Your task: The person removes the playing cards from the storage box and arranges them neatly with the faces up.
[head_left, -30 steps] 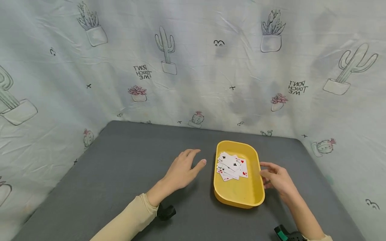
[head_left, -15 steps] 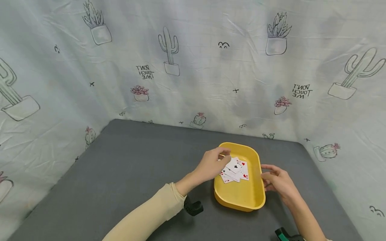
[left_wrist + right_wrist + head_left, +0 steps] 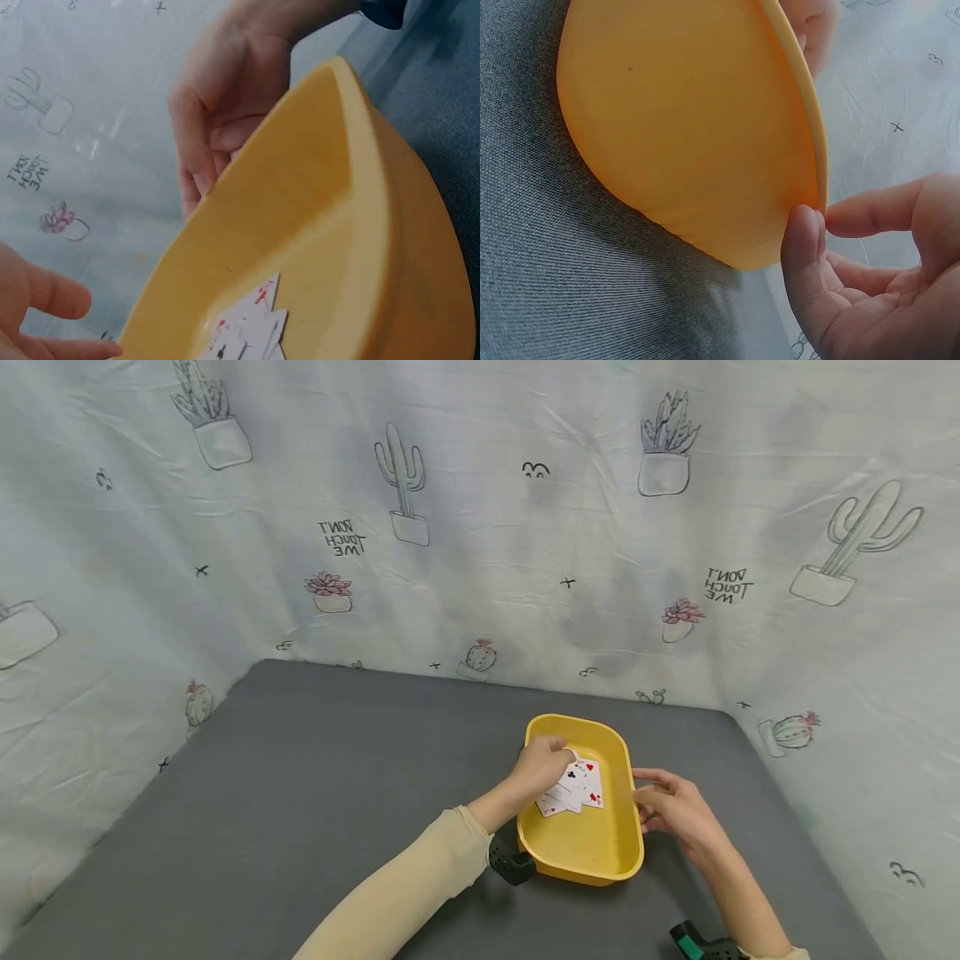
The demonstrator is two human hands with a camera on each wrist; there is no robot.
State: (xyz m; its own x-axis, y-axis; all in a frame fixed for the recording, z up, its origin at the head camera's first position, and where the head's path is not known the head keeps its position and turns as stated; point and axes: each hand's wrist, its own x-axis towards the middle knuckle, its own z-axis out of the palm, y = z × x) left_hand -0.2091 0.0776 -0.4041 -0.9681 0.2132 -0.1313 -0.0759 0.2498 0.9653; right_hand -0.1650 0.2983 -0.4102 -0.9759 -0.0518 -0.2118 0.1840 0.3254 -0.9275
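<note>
Several playing cards (image 3: 577,783) lie in the yellow tray (image 3: 600,860).

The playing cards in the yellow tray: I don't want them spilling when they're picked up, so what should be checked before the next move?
1. Left hand is over the playing cards: ok.
2. Left grip closed on a card: cannot tell; the fingers hide the contact.
3. Right hand steadies the yellow tray, thumb at its outer wall: ok.
4. Tray sits flat on the grey table: ok.
5. Cards squared into one stack: not ok, they are fanned and overlapping.
6. All cards inside the tray: ok.
</note>
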